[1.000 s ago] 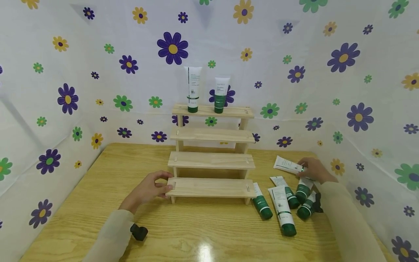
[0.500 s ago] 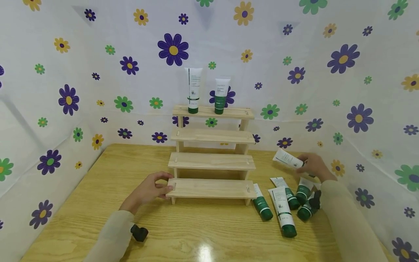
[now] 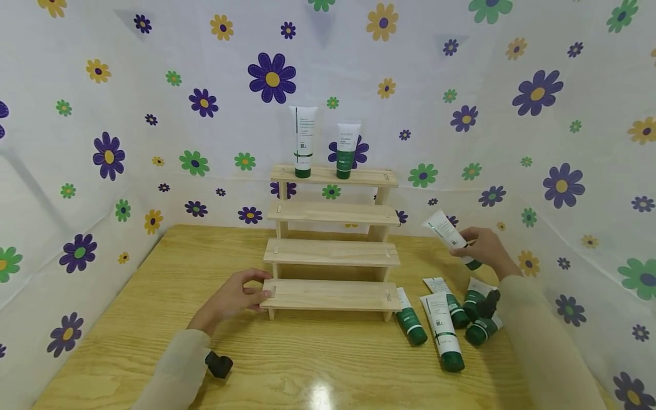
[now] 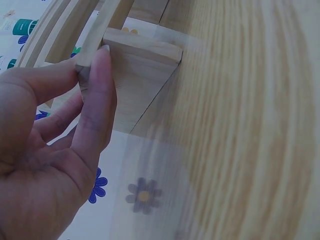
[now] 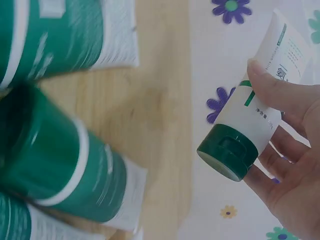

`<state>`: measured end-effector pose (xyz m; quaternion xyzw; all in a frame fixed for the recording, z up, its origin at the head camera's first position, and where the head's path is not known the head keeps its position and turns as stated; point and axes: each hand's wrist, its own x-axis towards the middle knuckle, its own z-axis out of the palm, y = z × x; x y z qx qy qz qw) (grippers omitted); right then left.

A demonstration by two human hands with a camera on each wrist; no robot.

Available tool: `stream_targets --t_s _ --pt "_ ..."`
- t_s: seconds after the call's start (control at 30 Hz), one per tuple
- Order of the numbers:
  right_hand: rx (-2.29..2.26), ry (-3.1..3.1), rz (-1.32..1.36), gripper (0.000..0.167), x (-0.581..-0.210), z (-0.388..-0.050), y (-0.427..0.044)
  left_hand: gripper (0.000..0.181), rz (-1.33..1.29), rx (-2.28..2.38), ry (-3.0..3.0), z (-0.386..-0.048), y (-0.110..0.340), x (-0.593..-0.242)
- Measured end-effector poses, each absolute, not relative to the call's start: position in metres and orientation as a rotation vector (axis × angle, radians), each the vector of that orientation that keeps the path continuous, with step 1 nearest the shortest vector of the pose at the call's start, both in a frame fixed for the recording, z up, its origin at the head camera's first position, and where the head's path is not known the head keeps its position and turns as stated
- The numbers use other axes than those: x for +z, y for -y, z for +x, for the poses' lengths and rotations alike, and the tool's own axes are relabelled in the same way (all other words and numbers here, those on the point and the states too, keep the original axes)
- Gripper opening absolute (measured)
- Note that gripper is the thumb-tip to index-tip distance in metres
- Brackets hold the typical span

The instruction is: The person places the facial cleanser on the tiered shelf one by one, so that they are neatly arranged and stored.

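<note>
My left hand pinches the left end of the lowest step of a wooden four-step display rack; the left wrist view shows thumb and fingers on the board's corner. My right hand holds a white squeeze tube with a green cap, raised above the table and tilted, cap end low. On the top step a tall white tube and a shorter white-and-green tube stand upright on their caps.
Several tubes lie on the table right of the rack: a large white one, a green-and-white one by the rack's leg, and others beneath my right forearm. Flower-printed cloth encloses the wooden table at the back and sides.
My right hand has lifted the white tube up off the table area near the other tubes, and its flat end has tipped upward. The left hand stays on the rack.
</note>
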<state>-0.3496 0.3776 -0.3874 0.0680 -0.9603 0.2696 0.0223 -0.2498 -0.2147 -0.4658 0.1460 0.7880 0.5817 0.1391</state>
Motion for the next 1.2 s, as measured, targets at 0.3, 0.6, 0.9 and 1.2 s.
stream_targets --t_s 0.3,0.6,0.9,1.2 --pt "0.963 2.924 0.118 0.065 -0.37 -0.349 -0.357 0.049 0.41 1.706 -2.272 -0.248 0.214 -0.467" --pt "1.067 2.871 0.046 0.068 -0.353 -0.345 -0.338 0.048 0.36 1.707 -2.284 -0.248 0.212 -0.467" --pt "1.135 2.789 -0.036 0.067 -0.345 -0.34 -0.327 0.045 0.346 1.676 -2.309 -0.247 0.208 -0.465" --pt "1.192 2.736 -0.054 0.069 -0.329 -0.34 -0.309 0.047 0.358 1.691 -2.289 -0.248 0.212 -0.466"
